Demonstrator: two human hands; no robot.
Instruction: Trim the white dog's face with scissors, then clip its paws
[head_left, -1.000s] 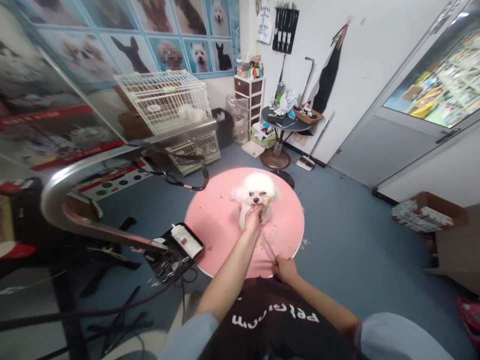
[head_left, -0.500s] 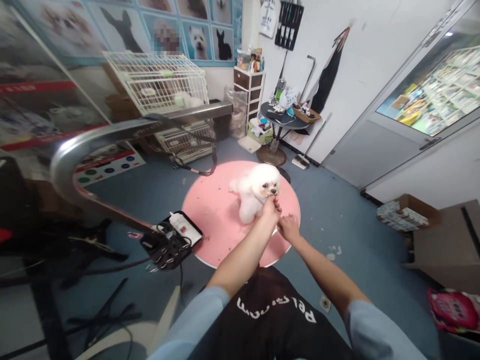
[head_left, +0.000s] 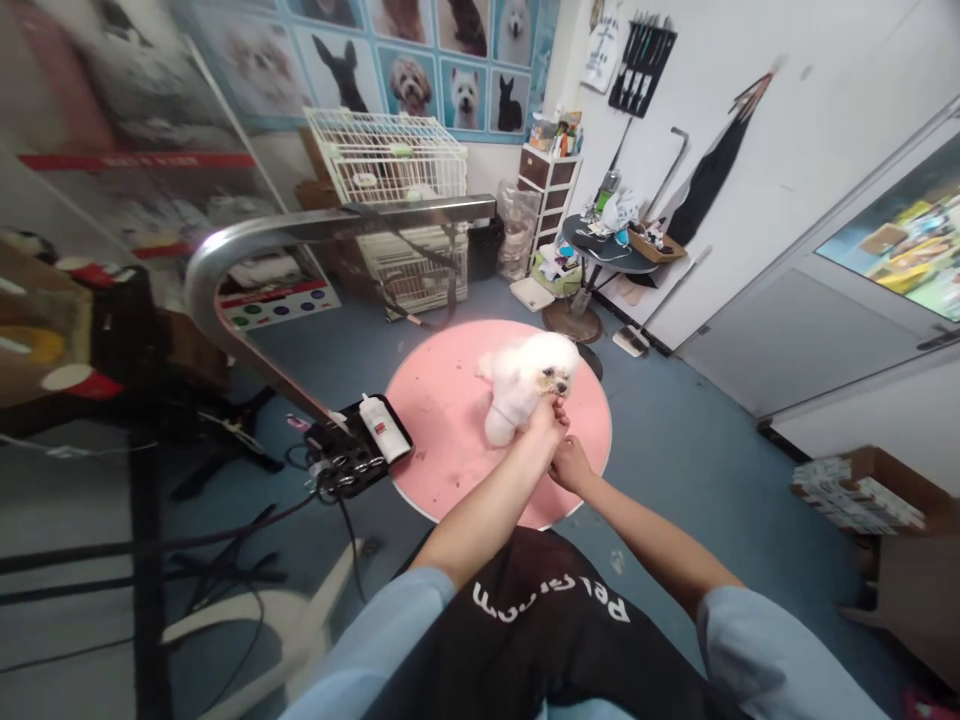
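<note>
A small white fluffy dog [head_left: 517, 385] is on the round pink table [head_left: 442, 470], its face turned toward the right. Beneath its chin, my left hand [head_left: 552, 412] has its fingers curled against the muzzle. Just below and to the right is my right hand [head_left: 571, 465], with closed fingers close to my left wrist. Whatever those right fingers may hold is hidden. Part of the dog's chest and front legs is covered by my left hand and forearm.
A metal grooming arm [head_left: 337, 222] with a hanging strap crosses the left side. Beside the table, a black tray [head_left: 401, 440] carries a white bottle [head_left: 384, 428], scissors and cables. Behind stand a white wire cage [head_left: 397, 150] and a small dark table [head_left: 607, 250].
The view has swung left, so the room appears shifted right. My right hand has come slightly closer to my left wrist. My left hand stays beneath the dog's chin.
</note>
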